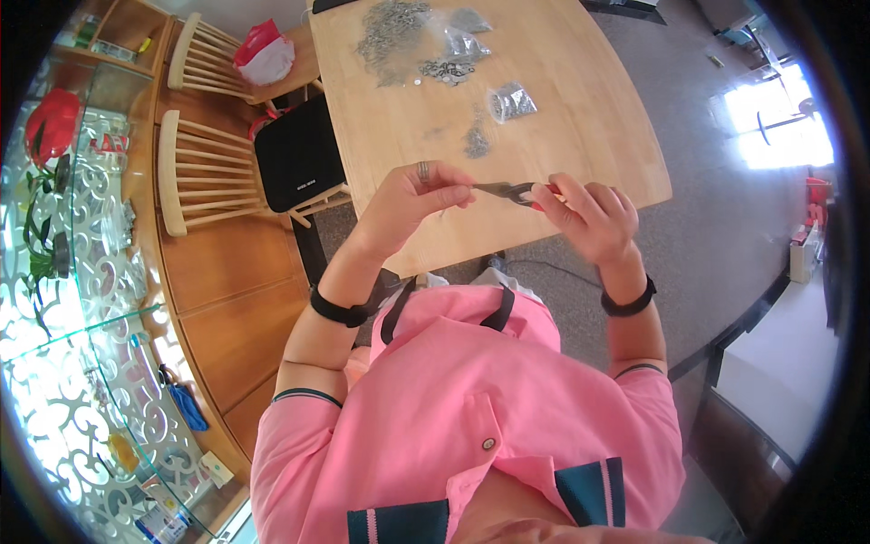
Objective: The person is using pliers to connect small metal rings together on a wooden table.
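Note:
Over the near edge of the wooden table (580,109), my right hand (594,218) is closed round the red handles of a pair of pliers (507,190). The dark jaws point left and reach the fingertips of my left hand (408,204). Thumb and forefinger of that hand are pinched together at the jaw tips. What they pinch is too small to make out; a thin bit shows just below them. Beyond my hands lies a small heap of tiny metal pieces (477,138), with a clear bag of small metal parts (511,102) beside it.
Farther back on the table are a tangled pile of metal chain (388,36), dark metal pieces (449,71) and more clear bags (465,42). Wooden chairs (207,172), one with a black cushion (299,150), stand at the left. A red-and-white bag (265,56) sits on another chair.

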`<state>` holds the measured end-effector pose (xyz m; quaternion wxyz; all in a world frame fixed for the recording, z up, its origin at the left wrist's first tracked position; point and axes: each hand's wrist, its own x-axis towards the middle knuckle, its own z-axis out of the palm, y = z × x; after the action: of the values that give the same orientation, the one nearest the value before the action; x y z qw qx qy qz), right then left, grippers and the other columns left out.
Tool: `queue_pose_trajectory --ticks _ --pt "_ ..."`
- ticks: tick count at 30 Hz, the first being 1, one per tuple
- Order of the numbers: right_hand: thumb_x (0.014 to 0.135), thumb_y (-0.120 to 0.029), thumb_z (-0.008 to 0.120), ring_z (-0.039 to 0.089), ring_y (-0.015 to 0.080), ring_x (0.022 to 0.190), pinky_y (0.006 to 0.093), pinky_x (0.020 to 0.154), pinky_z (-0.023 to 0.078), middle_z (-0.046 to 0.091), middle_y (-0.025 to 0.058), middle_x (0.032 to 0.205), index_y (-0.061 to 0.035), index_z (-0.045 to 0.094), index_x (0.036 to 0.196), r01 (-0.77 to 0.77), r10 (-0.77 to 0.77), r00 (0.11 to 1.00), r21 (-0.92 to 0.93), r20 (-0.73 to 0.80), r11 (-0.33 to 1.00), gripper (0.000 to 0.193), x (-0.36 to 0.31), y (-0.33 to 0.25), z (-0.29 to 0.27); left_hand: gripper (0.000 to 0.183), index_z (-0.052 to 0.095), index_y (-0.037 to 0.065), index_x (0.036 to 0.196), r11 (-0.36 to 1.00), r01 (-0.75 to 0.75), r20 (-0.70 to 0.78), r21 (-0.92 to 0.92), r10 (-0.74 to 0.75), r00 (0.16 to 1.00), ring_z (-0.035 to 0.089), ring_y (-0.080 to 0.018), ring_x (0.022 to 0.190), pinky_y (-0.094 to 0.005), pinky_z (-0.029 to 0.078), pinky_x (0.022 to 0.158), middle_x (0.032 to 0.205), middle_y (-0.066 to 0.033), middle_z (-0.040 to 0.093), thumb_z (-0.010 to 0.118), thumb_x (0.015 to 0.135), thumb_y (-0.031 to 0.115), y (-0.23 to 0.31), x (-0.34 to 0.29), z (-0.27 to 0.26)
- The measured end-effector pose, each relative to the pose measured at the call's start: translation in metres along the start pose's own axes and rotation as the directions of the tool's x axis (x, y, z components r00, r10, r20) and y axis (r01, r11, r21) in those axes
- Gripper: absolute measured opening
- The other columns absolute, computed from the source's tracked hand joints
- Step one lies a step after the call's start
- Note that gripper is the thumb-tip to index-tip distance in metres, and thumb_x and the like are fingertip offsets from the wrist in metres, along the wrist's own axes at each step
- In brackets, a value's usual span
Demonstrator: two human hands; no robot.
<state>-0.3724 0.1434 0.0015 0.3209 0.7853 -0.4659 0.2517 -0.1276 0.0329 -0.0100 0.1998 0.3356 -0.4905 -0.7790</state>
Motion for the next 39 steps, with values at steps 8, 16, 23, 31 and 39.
queue_pose_trajectory --ticks 8,16,23,31,39 --pt "0.057 -0.015 0.08 0.053 0.0117 0.058 0.0251 0.052 0.045 0.063 -0.0054 0.09 -0.0168 0.072 0.101 -0.327 0.32 0.945 0.248 0.069 0.912 0.045 -0.053 0.023 0.01 0.025 0.062 -0.001 0.112 0.97 -0.235 -0.036 -0.059 0.234 0.972 0.064 -0.0142 0.097 -0.0272 0.049 0.09 0.105 -0.007 0.066 0.065 0.087 0.004 -0.037 0.044 0.047" --pt "0.057 -0.013 0.081 0.057 0.0135 0.061 0.0267 0.054 0.047 0.066 -0.0013 0.092 -0.0168 0.071 0.103 -0.427 0.423 0.903 0.258 0.073 0.867 0.047 -0.102 0.04 0.015 0.022 0.066 -0.003 0.101 0.94 0.09 -0.478 0.329 0.084 0.874 0.066 -0.0149 0.074 -0.0283 0.051 0.064 0.087 -0.0093 0.069 0.064 0.085 0.013 -0.135 0.18 -0.026" --pt "0.06 -0.015 0.081 0.057 0.0153 0.06 0.0273 0.053 0.047 0.066 0.0005 0.091 -0.0152 0.07 0.103 -0.484 0.472 0.875 0.216 0.105 0.848 0.044 -0.123 0.045 -0.004 0.017 0.069 -0.001 0.088 0.962 0.04 -0.72 0.269 0.173 0.673 0.067 -0.0189 0.065 -0.0324 0.052 0.06 0.073 -0.011 0.069 0.068 0.078 0.013 -0.204 0.302 -0.086" --pt "0.065 -0.016 0.08 0.055 0.015 0.058 0.0276 0.051 0.045 0.066 0.0001 0.092 -0.0161 0.068 0.107 -0.578 0.554 0.813 0.124 0.179 0.807 0.044 -0.158 0.053 -0.011 0.022 0.073 0.003 0.077 0.843 0.359 -0.756 0.4 0.082 0.649 0.07 -0.0281 0.072 -0.0383 0.053 0.067 0.076 -0.0172 0.07 0.071 0.074 0.024 -0.208 0.34 -0.071" --pt "0.065 -0.015 0.08 0.056 0.0154 0.059 0.028 0.051 0.045 0.066 0.0015 0.093 -0.0144 0.068 0.107 -0.564 0.54 0.825 0.202 0.166 0.8 0.044 -0.147 0.06 -0.002 0.028 0.074 0.001 0.083 0.452 0.515 -0.679 0.728 0.374 0.632 0.069 -0.0319 0.078 -0.04 0.054 0.071 0.084 -0.021 0.07 0.068 0.077 0.028 -0.177 0.322 -0.066"
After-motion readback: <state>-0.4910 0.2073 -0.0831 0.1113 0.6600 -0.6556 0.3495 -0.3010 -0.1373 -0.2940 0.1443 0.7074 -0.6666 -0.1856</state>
